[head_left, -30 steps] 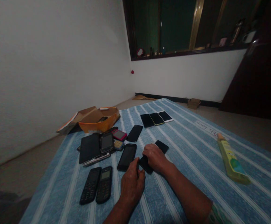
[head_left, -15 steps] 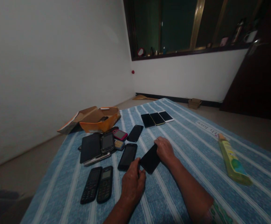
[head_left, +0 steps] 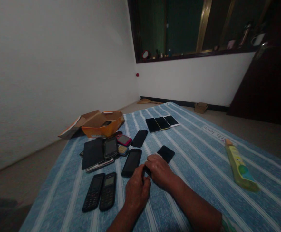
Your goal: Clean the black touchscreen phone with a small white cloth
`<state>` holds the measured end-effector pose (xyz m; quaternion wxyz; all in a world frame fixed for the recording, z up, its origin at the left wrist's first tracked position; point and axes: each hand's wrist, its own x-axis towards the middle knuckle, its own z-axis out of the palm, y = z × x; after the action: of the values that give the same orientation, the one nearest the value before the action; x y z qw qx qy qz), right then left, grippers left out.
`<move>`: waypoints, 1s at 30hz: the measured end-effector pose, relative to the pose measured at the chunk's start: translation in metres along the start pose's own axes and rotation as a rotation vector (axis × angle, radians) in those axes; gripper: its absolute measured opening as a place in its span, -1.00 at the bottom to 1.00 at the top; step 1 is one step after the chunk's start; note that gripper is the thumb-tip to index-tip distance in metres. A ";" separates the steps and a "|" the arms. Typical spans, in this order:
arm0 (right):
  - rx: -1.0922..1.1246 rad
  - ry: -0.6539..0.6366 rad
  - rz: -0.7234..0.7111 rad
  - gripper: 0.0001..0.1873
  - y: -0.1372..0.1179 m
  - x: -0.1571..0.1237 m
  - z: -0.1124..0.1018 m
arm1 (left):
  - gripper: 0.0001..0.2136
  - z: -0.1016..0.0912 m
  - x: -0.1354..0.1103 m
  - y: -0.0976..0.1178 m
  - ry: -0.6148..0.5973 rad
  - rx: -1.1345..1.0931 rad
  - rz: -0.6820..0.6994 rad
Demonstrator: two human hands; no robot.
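Observation:
A black smartphone lies screen-up on the blue striped mat. My right hand covers its near end, fingers curled down over it. My left hand rests beside it, fingertips touching the phone's near corner. Just left lies another black smartphone. Two black keypad phones lie side by side at the near left.
A pile of phones and a tablet lies left of centre, behind it an open orange cardboard box. Three smartphones in a row lie farther back, one more black phone nearer. A yellow-green bat-shaped object lies at right.
My right hand slid up the black smartphone to its far end and tilted it, then came back down over its near end. My left hand barely moved.

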<state>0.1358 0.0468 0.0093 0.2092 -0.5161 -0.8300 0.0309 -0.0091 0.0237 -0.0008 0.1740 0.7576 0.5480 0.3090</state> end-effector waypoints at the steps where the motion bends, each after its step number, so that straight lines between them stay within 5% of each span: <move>1: 0.017 -0.002 -0.022 -0.90 -0.002 -0.001 0.001 | -0.61 0.000 0.000 0.000 0.003 -0.007 0.001; 9: 0.013 0.034 0.033 -0.84 0.006 0.000 -0.003 | -0.58 0.002 -0.001 -0.003 0.026 0.004 -0.019; 19: -0.157 0.072 0.405 -0.73 0.032 -0.001 -0.008 | -0.60 0.001 -0.001 -0.003 -0.011 0.011 -0.016; 30: -0.010 0.012 0.097 -0.86 -0.014 -0.003 0.001 | -0.60 0.002 -0.001 -0.004 0.022 -0.036 -0.013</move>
<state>0.1246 0.0378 0.0112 0.2098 -0.5569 -0.8029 0.0339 -0.0107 0.0247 -0.0047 0.1836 0.7474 0.5491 0.3259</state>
